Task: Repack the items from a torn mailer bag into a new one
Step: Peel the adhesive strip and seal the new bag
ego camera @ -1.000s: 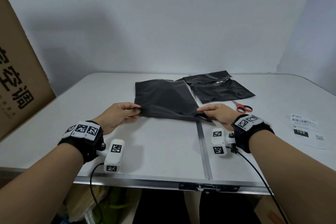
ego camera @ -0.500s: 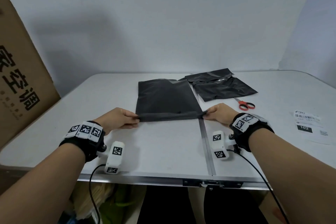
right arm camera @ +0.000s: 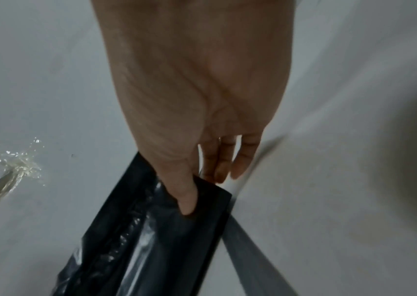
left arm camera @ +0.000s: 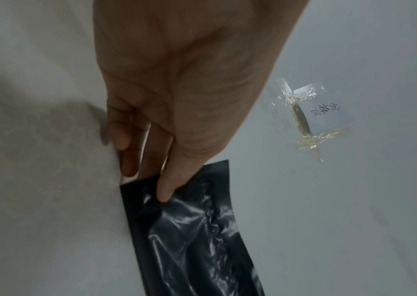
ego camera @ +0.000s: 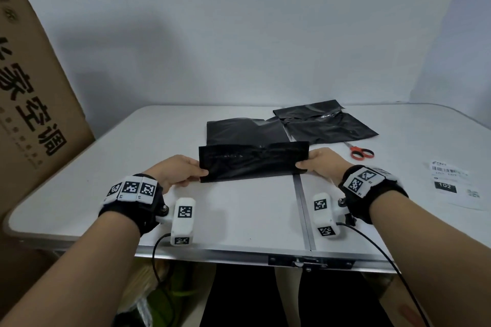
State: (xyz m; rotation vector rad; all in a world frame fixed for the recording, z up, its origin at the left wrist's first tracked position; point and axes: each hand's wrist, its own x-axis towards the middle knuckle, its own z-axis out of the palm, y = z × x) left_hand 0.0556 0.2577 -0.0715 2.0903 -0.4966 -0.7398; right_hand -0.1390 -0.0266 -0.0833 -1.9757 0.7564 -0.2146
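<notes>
A black mailer bag (ego camera: 247,135) lies flat mid-table, its near flap (ego camera: 253,160) raised and folded back toward the far side. My left hand (ego camera: 183,170) pinches the flap's left corner (left arm camera: 166,190), thumb on top. My right hand (ego camera: 318,164) pinches the right corner (right arm camera: 202,198) the same way. A second black mailer bag (ego camera: 324,125), crumpled, lies farther back and to the right.
Red-handled scissors (ego camera: 360,152) lie right of the bags. A white shipping label (ego camera: 454,183) sits near the right edge. A large cardboard box (ego camera: 29,103) leans at the left. A taped note (left arm camera: 313,116) is stuck on the table (ego camera: 239,210). A metal seam (ego camera: 303,210) crosses it.
Both hands took the bag's near edge and lifted it off the table, turning it up and over toward the far side; the edge lay flat before.
</notes>
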